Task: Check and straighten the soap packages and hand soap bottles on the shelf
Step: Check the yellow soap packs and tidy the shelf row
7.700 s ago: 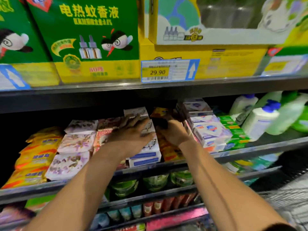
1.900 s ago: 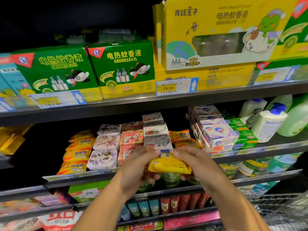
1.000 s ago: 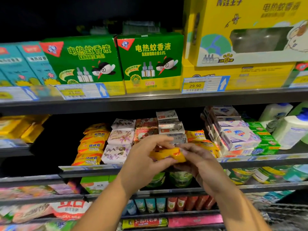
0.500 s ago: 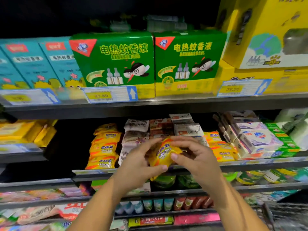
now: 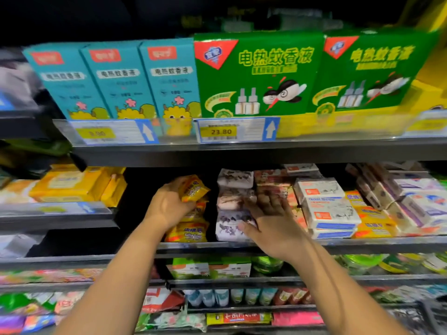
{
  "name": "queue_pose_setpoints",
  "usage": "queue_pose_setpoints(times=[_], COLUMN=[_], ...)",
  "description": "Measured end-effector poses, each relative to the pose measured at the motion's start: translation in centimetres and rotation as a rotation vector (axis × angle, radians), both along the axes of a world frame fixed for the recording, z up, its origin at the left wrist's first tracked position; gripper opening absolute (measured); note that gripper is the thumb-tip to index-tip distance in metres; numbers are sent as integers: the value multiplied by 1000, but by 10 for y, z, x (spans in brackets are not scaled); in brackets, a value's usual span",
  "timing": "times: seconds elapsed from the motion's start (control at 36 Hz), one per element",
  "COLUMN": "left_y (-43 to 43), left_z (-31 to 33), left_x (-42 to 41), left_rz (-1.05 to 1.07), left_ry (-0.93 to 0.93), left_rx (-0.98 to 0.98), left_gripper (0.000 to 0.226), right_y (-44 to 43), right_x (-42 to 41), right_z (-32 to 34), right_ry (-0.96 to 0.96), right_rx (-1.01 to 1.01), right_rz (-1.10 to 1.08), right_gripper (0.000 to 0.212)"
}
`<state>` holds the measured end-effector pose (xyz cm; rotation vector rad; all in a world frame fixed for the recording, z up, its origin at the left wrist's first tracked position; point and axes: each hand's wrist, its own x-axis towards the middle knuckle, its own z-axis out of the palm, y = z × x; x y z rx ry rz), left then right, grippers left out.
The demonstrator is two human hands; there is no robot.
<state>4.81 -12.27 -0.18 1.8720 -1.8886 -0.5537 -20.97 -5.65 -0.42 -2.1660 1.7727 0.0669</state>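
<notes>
Yellow soap packet (image 5: 194,188), centre-left, gripped in the left hand (image 5: 168,209) over the yellow stack (image 5: 187,232); right hand (image 5: 271,222) flat, fingers straight, against the floral packs (image 5: 229,228). Light, slick wrapper, firm bar inside, I'd judge: hold the long edges.

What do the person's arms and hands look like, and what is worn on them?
The left hand and right hand are ungloved, with no ring, watch or bracelet in view. The left forearm and right forearm are bare to the picture's edge; no sleeve shows.
</notes>
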Motion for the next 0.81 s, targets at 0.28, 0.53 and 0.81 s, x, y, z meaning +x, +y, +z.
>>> queue_pose_setpoints(times=[0.28,0.53,0.81], left_y=[-61,-79,-67], left_z=[-34,0,-27], left_x=[41,0,1], left_rz=[-98,-209,-223], left_ry=[109,-91,-364], left_rx=[130,97,150], left_gripper=[87,54,59], right_y=[0,3,1], right_x=[2,4,1], right_z=[-10,-10,-16], right_ry=[36,24,34], right_rx=[-100,-128,-126], right_rz=[-36,-50,-36], right_gripper=[99,95,104])
